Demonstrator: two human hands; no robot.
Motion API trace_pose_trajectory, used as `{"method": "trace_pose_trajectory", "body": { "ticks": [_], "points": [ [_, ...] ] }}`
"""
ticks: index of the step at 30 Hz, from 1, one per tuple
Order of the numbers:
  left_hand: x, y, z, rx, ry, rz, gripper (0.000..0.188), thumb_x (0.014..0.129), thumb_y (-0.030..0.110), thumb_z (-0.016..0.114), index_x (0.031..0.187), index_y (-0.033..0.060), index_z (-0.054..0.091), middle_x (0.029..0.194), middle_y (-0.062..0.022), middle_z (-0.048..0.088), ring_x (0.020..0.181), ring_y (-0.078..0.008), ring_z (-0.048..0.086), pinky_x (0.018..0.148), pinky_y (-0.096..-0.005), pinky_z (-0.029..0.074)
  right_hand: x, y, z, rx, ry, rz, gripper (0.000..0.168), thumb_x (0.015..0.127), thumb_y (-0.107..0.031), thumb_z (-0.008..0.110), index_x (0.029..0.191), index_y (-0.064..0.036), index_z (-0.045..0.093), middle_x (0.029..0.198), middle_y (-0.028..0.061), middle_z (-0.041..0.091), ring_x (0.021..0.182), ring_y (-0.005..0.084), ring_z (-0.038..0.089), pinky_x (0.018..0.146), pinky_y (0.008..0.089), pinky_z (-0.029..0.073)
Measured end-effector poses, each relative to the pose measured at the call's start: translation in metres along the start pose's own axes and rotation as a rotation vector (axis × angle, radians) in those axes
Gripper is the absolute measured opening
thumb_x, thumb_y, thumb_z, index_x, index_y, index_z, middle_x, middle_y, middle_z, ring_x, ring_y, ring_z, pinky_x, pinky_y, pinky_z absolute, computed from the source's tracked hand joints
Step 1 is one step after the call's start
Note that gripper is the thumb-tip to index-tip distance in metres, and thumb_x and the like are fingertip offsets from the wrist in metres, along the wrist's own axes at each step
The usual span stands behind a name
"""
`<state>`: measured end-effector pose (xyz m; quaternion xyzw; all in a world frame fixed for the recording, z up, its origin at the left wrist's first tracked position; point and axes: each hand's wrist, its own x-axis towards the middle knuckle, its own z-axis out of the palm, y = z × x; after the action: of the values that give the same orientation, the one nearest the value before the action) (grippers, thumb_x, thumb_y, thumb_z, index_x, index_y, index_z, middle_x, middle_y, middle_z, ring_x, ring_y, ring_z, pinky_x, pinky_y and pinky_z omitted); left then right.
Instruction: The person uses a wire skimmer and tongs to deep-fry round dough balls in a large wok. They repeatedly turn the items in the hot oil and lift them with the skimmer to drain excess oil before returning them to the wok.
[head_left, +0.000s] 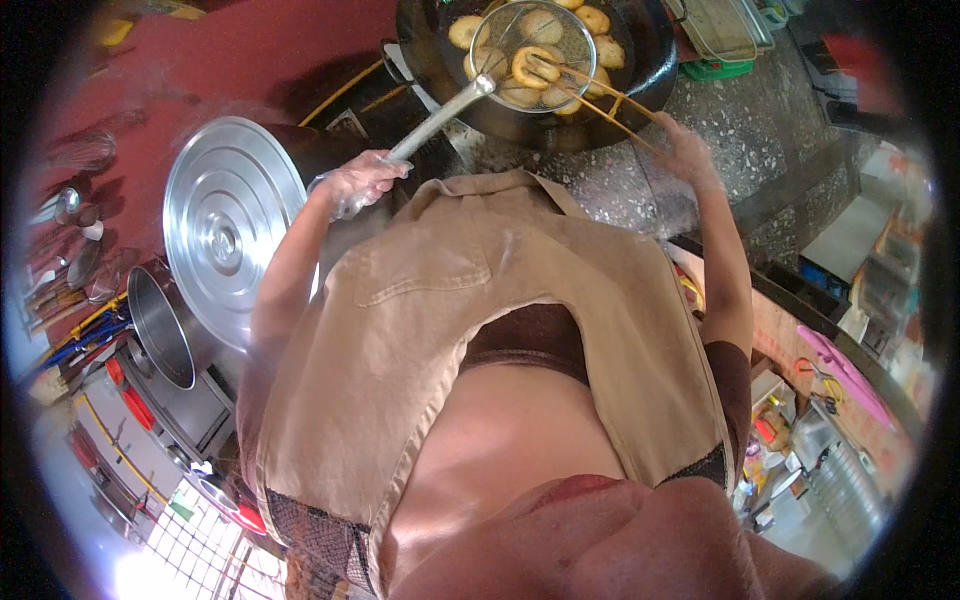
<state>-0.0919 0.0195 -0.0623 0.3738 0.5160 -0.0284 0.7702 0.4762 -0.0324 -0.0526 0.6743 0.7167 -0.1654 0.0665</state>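
My left hand (364, 180), in a clear plastic glove, grips the metal handle of a round wire-mesh skimmer (491, 26). The skimmer's basket is over a large dark wok (431, 82). Several golden fried dough pieces (609, 52) lie in the wok, some seen through the mesh. My right hand (686, 154), which also looks gloved, holds a pair of long wooden chopsticks (600, 112). Their tips are at a browned ring-shaped dough piece (529, 69) on or above the mesh; whether they pinch it I cannot tell.
A large round aluminium lid (225, 232) stands upright at my left, with a metal pot (161, 326) beside it. Beyond the wok's right side is a metal tray (720, 30) over a green basket (716, 70). A speckled stone counter (757, 150) runs along the right.
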Motion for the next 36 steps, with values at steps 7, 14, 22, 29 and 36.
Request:
{"method": "trace_pose_trajectory", "body": {
  "ticks": [7,14,22,29,36],
  "points": [
    [0.003,-0.009,0.013,-0.074,0.036,0.027,0.027,0.088,0.027,0.069,0.094,0.0088,0.049,0.054,0.0041,0.041,0.038,-0.0053,0.034,0.034,-0.0221,0.026,-0.061,-0.058,-0.013,0.767,-0.133,0.346,0.049,0.07,-0.025,0.074,0.112,-0.005,0.059,0.079,0.0109,0.063,0.077,0.0223,0.063,0.081,0.0386,0.05],
    [0.013,-0.017,0.033,-0.008,0.068,0.129,0.025,0.088,0.03,0.067,0.088,0.0094,0.053,0.055,0.004,0.045,0.043,-0.0061,0.041,0.038,-0.023,0.032,-0.064,-0.095,0.018,1.342,-0.321,0.405,0.022,0.081,-0.029,0.067,0.085,-0.008,0.062,0.068,0.0014,0.057,0.061,0.0119,0.055,0.061,0.0285,0.045],
    [0.034,-0.039,0.021,0.048,-0.021,0.316,0.033,0.087,0.037,0.068,0.084,0.0082,0.053,0.057,0.0056,0.045,0.045,-0.0062,0.043,0.04,-0.0234,0.034,-0.052,-0.125,0.039,1.194,-0.159,0.244,0.04,0.08,-0.032,0.07,0.103,-0.001,0.062,0.082,0.0029,0.059,0.073,0.012,0.055,0.067,0.0264,0.044],
    [0.019,-0.021,0.036,0.035,0.077,0.202,0.028,0.088,0.033,0.068,0.085,0.0093,0.053,0.059,0.0052,0.046,0.047,-0.0058,0.042,0.04,-0.024,0.034,-0.029,-0.144,0.041,1.401,-0.229,0.405,0.05,0.078,-0.03,0.072,0.116,0.0,0.059,0.087,0.0015,0.06,0.075,0.0101,0.053,0.065,0.0255,0.042],
    [0.022,-0.009,0.05,0.098,0.392,0.288,0.026,0.089,0.027,0.067,0.098,0.0046,0.057,0.059,0.0048,0.044,0.049,-0.0074,0.041,0.045,-0.0266,0.034,-0.062,-0.124,0.03,1.138,-0.212,0.299,0.052,0.073,-0.029,0.076,0.113,0.0,0.062,0.079,0.0011,0.06,0.062,0.0117,0.052,0.058,0.0287,0.044]
  ]
}}
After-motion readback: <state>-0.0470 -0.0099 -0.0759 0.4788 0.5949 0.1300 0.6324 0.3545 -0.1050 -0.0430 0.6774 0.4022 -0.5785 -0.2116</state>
